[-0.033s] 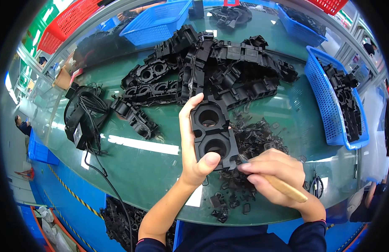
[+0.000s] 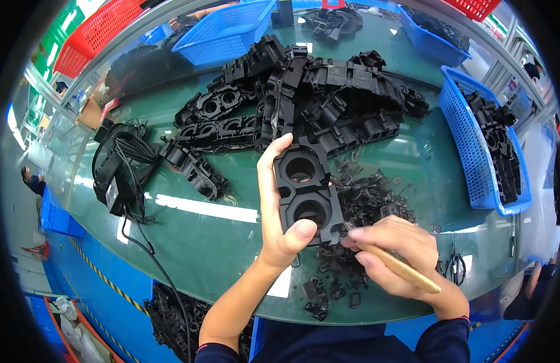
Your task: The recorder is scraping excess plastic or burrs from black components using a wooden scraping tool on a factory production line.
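- Green-topped table (image 2: pixel 195 242) carries everything before me.
- Toward its far edge, a heap of black parts (image 2: pixel 289 91) lies tangled; many pieces seem left.
- Along its right edge, a blue basket (image 2: pixel 465 154) holds several black parts; whether those are finished, I can't tell.
- Toward its near edge, loose black scraps (image 2: pixel 373 196) suggest some work is done.
- Between heap and near edge, my left hand (image 2: pixel 280 233) clamps a two-holed black block (image 2: pixel 308 190), apparently unfinished.
- My right fingers (image 2: pixel 407 242) close round a wooden-handled tool (image 2: pixel 401 268), its tip blurred near the block's lower right corner.
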Available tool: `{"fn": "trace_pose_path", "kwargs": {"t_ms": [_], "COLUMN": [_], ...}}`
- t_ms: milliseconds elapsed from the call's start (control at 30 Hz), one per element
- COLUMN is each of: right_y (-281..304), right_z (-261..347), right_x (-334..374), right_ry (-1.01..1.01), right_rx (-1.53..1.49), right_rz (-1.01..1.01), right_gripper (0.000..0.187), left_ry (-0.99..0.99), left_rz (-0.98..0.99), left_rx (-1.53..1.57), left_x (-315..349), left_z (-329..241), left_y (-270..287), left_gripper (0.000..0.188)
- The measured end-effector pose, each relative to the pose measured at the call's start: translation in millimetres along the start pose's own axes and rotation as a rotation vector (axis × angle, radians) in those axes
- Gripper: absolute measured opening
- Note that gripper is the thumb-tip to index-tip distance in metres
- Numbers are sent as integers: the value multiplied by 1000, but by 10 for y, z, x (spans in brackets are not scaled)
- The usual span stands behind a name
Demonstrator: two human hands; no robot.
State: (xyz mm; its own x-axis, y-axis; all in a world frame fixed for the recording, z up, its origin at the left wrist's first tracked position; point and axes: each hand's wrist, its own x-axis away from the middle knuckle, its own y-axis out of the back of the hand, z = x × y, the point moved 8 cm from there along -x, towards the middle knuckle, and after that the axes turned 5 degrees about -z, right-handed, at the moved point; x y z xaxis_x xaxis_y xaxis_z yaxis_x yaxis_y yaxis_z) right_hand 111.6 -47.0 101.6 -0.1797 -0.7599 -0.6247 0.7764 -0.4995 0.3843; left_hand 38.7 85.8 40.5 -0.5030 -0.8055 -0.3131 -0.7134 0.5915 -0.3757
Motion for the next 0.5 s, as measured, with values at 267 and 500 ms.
{"fn": "trace_pose_path", "kwargs": {"t_ms": [267,500], "right_y": [-31,-92], "right_z": [101,84], "right_x": [3,17], "right_ry": [130,134], "right_rx": [105,170], "right_rz": [45,56], "right_gripper": [29,23], "left_ry": [-97,-240], "left_rz": [-25,3], "left_rx": [-163,-198], "left_x": [-4,38], "left_z": [-62,-120], "left_y": [51,51], "left_gripper": [110,99]}}
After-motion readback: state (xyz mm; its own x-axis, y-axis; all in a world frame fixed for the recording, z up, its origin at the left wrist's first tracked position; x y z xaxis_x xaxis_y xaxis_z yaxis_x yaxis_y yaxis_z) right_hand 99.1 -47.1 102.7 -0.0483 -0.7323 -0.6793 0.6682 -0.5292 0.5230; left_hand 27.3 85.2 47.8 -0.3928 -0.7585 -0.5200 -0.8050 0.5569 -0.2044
